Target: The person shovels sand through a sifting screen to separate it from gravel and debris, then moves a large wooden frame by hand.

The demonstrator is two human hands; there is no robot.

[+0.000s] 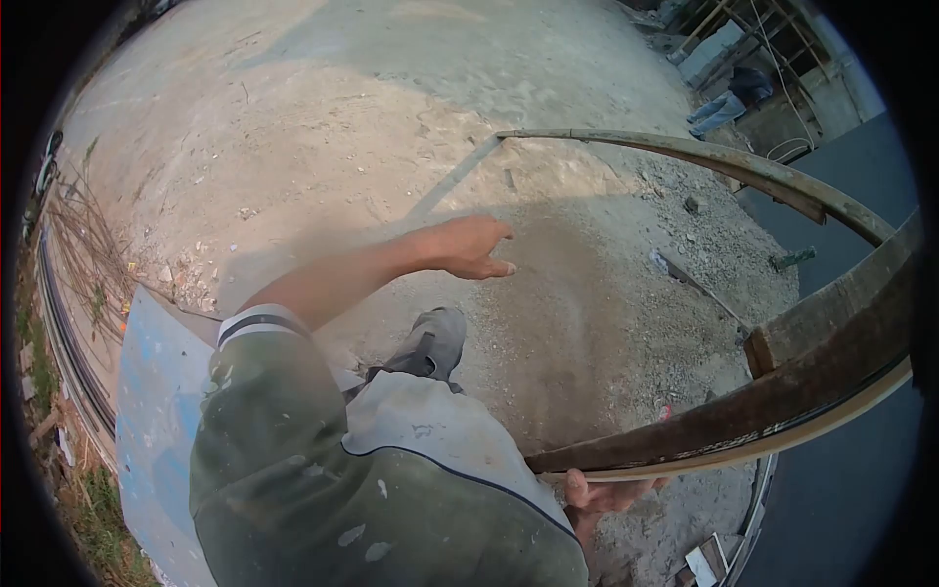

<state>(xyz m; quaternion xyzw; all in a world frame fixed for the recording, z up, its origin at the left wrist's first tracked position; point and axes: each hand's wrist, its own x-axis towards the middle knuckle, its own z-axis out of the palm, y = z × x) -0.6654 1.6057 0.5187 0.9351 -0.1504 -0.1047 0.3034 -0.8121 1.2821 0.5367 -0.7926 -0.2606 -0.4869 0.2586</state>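
My left hand (477,248) reaches out over the dusty ground, with thumb and forefinger apart and nothing between them. Low in the view, my right hand (604,495) is wrapped under the near end of a long dark wooden board (704,430). A pale strip shows along the board's lower edge. From my hand the board runs up to the right, its far part curved by the lens. A shorter squared timber (822,318) overlaps its upper side. Beyond it, a long thin pole (665,145) extends leftward over the ground.
Gravel (699,230) lies to the right, with a long-handled tool (694,284) on it. A grey panel (841,186) stands at the right. A bent-over person (729,103) is at the far right. At left are a paint-stained sheet (156,391) and dry twigs (83,230).
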